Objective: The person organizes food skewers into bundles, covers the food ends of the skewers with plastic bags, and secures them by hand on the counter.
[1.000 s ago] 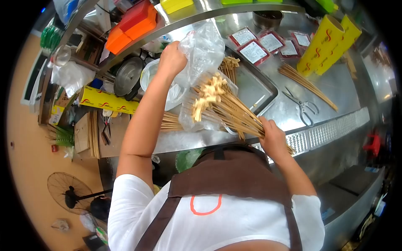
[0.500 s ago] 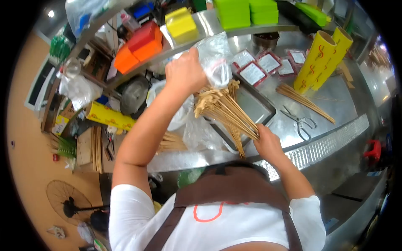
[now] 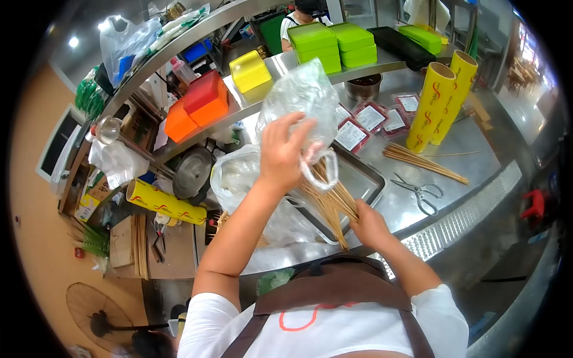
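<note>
My left hand (image 3: 282,154) is raised over the steel counter, its fingers apart beside a clear plastic bag (image 3: 307,89) with a white looped handle; whether the thumb pinches the bag is hidden. Lower and to the right, my right hand (image 3: 369,225) is closed round the lower ends of a bundle of thin wooden skewers (image 3: 342,200). The bundle's upper ends are hidden behind my left hand and the bag. Under it lies a shallow metal tray (image 3: 375,179) with more skewers. A white plastic bag (image 3: 230,179) sits left of my left wrist.
Scissors (image 3: 421,192) and loose skewers (image 3: 424,162) lie at the right, near two upright yellow rolls (image 3: 431,107). Red packets with labels (image 3: 370,116) lie behind the tray. Green boxes (image 3: 314,45) stand on the raised shelf. A person (image 3: 303,19) is beyond it.
My left hand has moved from the bag's far side towards the skewer tops, and its fingers have spread. The bundle's upper ends have gone from view behind the hand and bag. The view has tilted up.
</note>
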